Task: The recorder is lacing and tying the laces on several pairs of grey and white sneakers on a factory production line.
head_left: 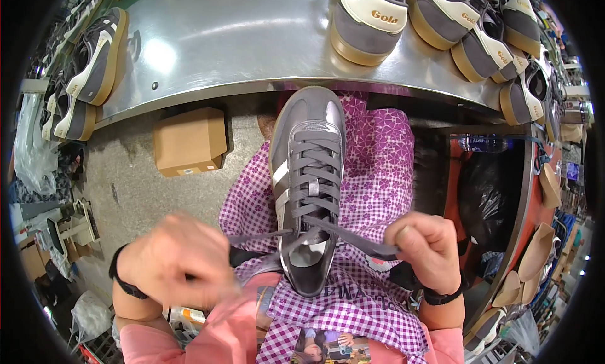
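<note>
A grey sneaker with white side stripes and a gum sole rests on my lap, toe pointing away against the metal bench edge. Its grey laces criss-cross up to the top eyelets. From there, one lace end stretches tight to each side. My right hand pinches the right end between thumb and curled fingers. On the other side my left hand, blurred by motion, is closed at the left end; its fingertips are hard to make out. A purple checked apron lies under the shoe.
Across the front runs a metal bench, with several similar sneakers at its right and more at its left end. A cardboard box sits on the floor. At the right, a red shelf unit holds a black plastic bag.
</note>
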{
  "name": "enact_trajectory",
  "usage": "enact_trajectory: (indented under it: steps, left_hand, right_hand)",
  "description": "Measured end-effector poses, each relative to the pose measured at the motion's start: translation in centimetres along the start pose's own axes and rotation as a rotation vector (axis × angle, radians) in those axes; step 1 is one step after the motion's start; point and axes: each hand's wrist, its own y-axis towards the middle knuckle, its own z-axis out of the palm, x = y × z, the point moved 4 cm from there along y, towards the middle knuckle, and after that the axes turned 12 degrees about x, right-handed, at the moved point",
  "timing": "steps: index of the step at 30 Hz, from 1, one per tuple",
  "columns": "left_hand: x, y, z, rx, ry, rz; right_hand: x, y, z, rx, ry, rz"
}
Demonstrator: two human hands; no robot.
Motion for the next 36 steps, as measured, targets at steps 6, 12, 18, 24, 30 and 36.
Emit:
enact_trajectory:
  steps: [6, 12, 18, 24, 30, 36]
  left_hand:
    - [0.2, 1.0, 0.7, -0.559, 0.992, -0.209]
    - [1.8, 6.6, 4.9, -0.44, 0.961, -0.078]
    - [2.3, 7.3, 5.4, -0.538, 1.118, -0.096]
    - [2.4, 6.9, 4.8, -0.339, 0.441, 0.005]
    - [1.5, 7.2, 4.9, -0.399, 0.861, -0.198]
    - [1.9, 6.3, 3.7, -0.405, 0.543, -0.008]
  right_hand:
    - [0.1, -0.2, 0.0, 0.102, -0.021, -0.009]
    - [1.1, 0.4, 1.2, 0.102, 0.06, 0.014]
    - [0.7, 0.7, 1.8, 0.15, 0.164, 0.034]
    - [0.0, 0.6, 1.2, 0.159, 0.352, 0.107]
    - [0.1, 0.5, 1.8, 0.154, 0.478, 0.073]
    - [0.0, 1.2, 1.6, 0.194, 0.459, 0.039]
